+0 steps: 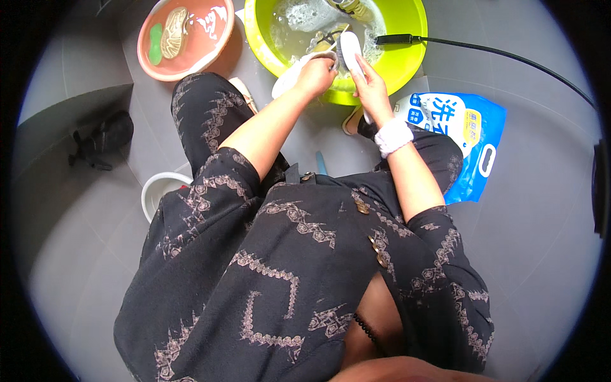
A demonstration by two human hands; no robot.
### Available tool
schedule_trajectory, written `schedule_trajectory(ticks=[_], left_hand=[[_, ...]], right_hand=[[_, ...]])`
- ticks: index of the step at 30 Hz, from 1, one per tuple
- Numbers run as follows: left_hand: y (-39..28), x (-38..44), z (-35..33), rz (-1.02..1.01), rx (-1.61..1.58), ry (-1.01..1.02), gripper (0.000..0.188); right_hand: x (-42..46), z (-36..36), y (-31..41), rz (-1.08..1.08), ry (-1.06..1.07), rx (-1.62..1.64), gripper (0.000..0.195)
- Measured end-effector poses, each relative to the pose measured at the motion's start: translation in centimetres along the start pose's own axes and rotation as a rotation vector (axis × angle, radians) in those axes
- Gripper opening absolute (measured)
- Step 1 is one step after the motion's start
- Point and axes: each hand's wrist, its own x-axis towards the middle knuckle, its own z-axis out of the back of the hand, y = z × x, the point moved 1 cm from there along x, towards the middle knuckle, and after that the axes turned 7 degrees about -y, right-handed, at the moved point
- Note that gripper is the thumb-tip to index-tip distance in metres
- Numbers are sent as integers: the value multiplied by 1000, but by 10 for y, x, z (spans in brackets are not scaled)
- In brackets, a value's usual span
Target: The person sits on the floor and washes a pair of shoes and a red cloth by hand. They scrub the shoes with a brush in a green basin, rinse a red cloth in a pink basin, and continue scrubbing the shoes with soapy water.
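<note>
My left hand [316, 77] holds a white shoe [286, 82] over the near rim of a lime-green basin [260, 36]; the fingers are at its opening. In my right hand [372, 90] is a white-backed scrub brush [352, 49]. Its grey bristles face left towards the shoe; whether they touch is unclear. Cloudy, foamy water fills part of the basin. Partly under the water lie a yellowish lace-up shoe [355, 10] near the far wall and another yellowish shoe [319, 42] behind my left hand.
A pink basin [143, 47] with water stands far left, holding a beige ribbed item [174, 33] and a green piece [155, 44]. A black cable [501, 52] ends in a block over the green rim. A blue detergent bag [491, 112] lies right; a white bucket [152, 191] stands left.
</note>
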Motion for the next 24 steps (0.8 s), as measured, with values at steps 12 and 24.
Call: schedule_trajectory(ticks=[12,24], left_hand=[[18,-1,-13,-69,-15,9,20],[21,0,-21,-89,-38,36,20]], right_hand=[[-19,-5,7,226,80,-683,34],[6,-7,4,234,140,-838,33]])
